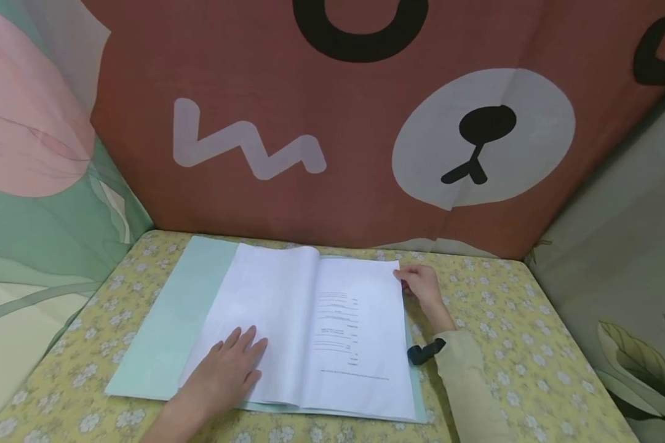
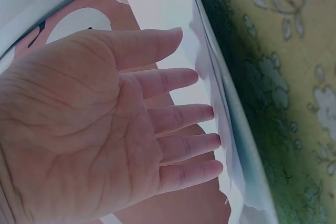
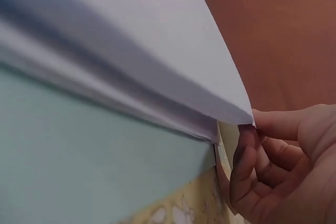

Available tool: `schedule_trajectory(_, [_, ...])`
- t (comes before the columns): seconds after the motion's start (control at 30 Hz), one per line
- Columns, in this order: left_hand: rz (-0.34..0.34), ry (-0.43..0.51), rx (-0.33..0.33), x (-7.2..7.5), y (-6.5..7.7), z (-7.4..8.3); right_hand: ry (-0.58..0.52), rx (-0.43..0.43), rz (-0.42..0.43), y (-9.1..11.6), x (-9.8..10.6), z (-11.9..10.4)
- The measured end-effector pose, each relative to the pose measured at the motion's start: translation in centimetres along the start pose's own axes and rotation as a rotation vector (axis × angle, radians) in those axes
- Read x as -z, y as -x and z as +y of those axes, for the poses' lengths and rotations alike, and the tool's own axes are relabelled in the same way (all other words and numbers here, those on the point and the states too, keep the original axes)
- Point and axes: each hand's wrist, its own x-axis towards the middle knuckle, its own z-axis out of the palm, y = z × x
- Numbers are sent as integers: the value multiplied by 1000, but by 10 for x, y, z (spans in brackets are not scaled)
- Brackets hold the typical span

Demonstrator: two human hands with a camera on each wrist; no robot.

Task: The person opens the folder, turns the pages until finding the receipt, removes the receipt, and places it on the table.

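A pale green folder lies spread on the table, with white sheets turned to both sides of its middle. My left hand rests on the blank left-hand page, fingers straight and slightly spread; the left wrist view shows its flat palm. At the top right corner of the printed right-hand page, my right hand pinches the paper between thumb and forefinger. In the right wrist view that sheet lifts away from the pages below, its corner held at the fingertips.
The table wears a yellow floral cloth. Behind it hangs a brown backdrop with a cartoon bear face, and patterned curtains close in the sides. A black strap sits at the right wrist.
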Motion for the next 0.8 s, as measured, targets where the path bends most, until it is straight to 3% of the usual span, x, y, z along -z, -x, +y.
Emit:
schedule_trajectory(0.2, [1,-7,-3,-1,0,-2,134,91,48,1,-1,-2])
schedule_trajectory(0.5, [-15,-26,4,3,0,2,332,362,103,8,-2,-8])
schedule_trajectory(0.6, [-14,-17,4,3,0,2,304,345,101,10,0,-11])
schedule_trajectory(0.8, [-14,-7,15,3,1,4,210,226,34,13,3,-21])
